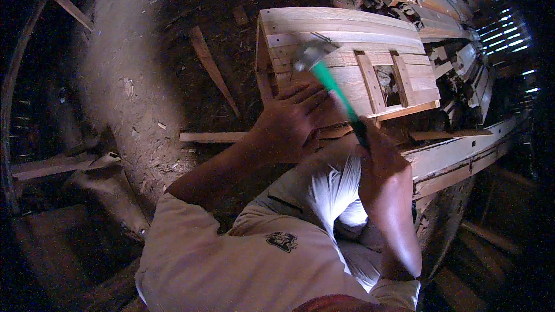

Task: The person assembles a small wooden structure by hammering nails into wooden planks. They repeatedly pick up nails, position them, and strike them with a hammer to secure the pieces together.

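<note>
My right hand [383, 153] is wrapped round the dark grip of a hammer [335, 88] with a green handle. The metal hammer head, smeared by motion, appears in front of the left part of a box-like piece made of pale wooden slats [324, 23]. My left hand [295, 112] lies at the near left side of that slatted piece, fingers stretched out over its boards. Whether a nail is under those fingers cannot be made out. Toward its right end, two short crosspieces [370, 82] flank a square opening in the slats.
A long timber beam [451, 153] runs along the right of my knees. Piled planks and offcuts [422, 0] lie at the far right. A loose narrow board [211, 66] rests on the dirt floor [127, 75] to the left, and a thin strip of wood [211, 137] lies near my left forearm.
</note>
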The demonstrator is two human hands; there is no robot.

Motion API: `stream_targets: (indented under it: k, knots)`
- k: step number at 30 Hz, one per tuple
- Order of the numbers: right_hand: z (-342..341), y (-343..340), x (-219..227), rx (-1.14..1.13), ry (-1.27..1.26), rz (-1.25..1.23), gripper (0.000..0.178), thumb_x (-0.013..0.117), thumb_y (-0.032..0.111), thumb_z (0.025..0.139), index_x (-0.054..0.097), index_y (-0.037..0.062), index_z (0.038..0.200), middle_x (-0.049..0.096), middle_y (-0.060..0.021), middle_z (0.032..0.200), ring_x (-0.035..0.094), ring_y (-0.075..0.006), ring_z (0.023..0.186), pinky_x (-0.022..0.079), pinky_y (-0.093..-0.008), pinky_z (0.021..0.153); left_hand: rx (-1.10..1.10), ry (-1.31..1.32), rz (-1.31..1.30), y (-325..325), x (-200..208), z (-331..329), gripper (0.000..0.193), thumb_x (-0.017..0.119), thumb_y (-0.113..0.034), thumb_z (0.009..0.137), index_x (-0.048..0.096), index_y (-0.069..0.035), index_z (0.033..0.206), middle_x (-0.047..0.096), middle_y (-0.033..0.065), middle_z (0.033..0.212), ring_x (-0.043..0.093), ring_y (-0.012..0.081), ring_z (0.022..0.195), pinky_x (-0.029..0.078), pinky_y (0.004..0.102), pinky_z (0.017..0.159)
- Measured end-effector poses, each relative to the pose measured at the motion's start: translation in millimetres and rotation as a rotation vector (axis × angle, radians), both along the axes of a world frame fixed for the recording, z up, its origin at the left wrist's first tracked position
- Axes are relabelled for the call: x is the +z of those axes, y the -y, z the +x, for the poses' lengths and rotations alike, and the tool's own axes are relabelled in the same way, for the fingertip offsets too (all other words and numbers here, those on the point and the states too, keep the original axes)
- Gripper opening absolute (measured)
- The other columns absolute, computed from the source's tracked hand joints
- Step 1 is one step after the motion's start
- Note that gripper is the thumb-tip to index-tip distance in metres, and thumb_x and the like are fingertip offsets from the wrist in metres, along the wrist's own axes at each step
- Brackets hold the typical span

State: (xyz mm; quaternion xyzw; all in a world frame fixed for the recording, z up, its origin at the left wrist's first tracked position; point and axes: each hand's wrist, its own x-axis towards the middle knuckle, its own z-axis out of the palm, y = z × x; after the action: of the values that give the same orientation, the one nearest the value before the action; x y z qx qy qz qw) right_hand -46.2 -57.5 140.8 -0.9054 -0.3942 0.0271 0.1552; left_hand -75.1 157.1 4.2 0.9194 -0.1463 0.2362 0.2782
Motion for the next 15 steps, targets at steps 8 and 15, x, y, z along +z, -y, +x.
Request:
stream_targets:
  k: [8,15]
  knots:
    - [-4.4,-8.9,3.6,-0.011,0.151,0.111,0.040,0.062,-0.002,0.096,0.061,-0.0038,0.136,0.071,-0.0278,0.119,0.072,-0.0426,0.104,0.060,-0.0460,0.087,-0.019,0.076,-0.036,-1.3,-0.5,3.1,0.069,0.064,-0.022,0.078,0.055,0.006,0.141,0.054,0.0237,0.149,0.051,0.0341,0.142,0.037,0.0497,0.121]
    - [-3.9,-9.2,4.9,-0.069,0.180,0.152,0.040,0.063,-0.002,0.096,0.060,-0.0067,0.136,0.072,-0.0284,0.118,0.074,-0.0388,0.106,0.059,-0.0439,0.090,0.003,0.087,-0.001,-2.0,-2.0,2.6,0.071,0.064,-0.023,0.079,0.053,0.006,0.143,0.051,0.0233,0.152,0.048,0.0344,0.144,0.037,0.0497,0.121]
